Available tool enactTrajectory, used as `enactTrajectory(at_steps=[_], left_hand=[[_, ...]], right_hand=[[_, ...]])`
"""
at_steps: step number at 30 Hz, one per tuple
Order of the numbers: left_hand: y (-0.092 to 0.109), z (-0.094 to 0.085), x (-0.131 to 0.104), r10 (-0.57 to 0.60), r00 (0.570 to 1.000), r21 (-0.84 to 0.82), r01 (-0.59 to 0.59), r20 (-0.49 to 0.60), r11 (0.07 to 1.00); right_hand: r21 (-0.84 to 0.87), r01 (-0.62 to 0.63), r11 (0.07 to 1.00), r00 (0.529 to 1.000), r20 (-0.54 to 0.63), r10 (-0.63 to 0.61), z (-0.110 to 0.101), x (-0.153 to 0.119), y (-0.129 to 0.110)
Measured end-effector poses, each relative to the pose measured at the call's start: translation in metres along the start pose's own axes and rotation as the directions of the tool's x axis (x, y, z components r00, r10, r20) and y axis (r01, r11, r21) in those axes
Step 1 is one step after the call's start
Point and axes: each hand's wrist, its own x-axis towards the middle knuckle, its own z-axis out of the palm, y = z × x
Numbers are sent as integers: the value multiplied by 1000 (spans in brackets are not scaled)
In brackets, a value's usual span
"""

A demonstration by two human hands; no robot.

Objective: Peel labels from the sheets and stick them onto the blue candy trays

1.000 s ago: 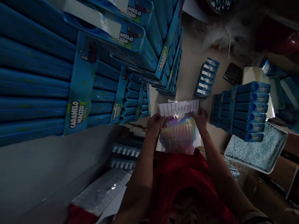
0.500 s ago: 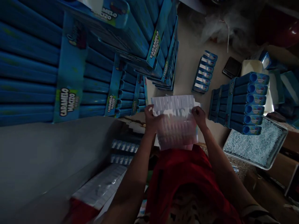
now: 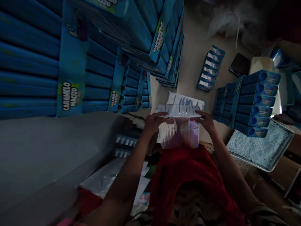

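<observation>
My left hand [image 3: 154,124] grips the left edge of a glossy silvery sheet [image 3: 180,110] marked with a row of narrow pale strips. At its right edge my right hand [image 3: 207,121] pinches the same sheet, thumb below and fingers above. The sheet is bent across, its lower part hanging towards me with a pinkish and violet sheen. What exactly the sheet is I cannot tell. Just beyond it lies another silvery striped sheet [image 3: 185,99] on the table [image 3: 188,62].
Tall stacks of blue candy boxes [image 3: 42,69] rise on my left. More blue boxes [image 3: 242,100] stand to the right, with a small row of boxes [image 3: 210,69] behind. A metal tray [image 3: 279,157] holds pale blue pieces. A dark scale [image 3: 239,64] sits farther back.
The sheet was flatter and facing me; now it is bent across between my hands. The second sheet behind shows more. My view has shifted slightly.
</observation>
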Motion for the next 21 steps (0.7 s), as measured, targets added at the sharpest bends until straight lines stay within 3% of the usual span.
enactTrajectory(at_steps=[6,9,12,14,16,19,21], left_hand=[[-2,-5,-15,140,986,103,-131,-89,986],[1,-14,-17,314,930,259,-260,-190,930],[15,-19,-16,460,879,401,-380,-122,833],[26,-18,-12,406,914,423,-379,29,823],[34,-13,-2,262,956,400,-294,134,868],[33,-5,18,111,980,292,-155,162,944],[26,-3,29,91,983,250,-130,160,960]], right_hand=[[-296,145,944,986,-39,-164,5,-11,-25],[-408,250,878,964,20,-265,2,-17,-45],[-456,212,864,975,157,-157,-6,-20,-61],[-556,200,807,973,210,-97,-11,-17,-70],[-683,264,681,963,224,-148,-12,-10,-78],[-784,340,520,937,235,-258,-3,9,-89],[-803,344,487,933,236,-271,8,23,-94]])
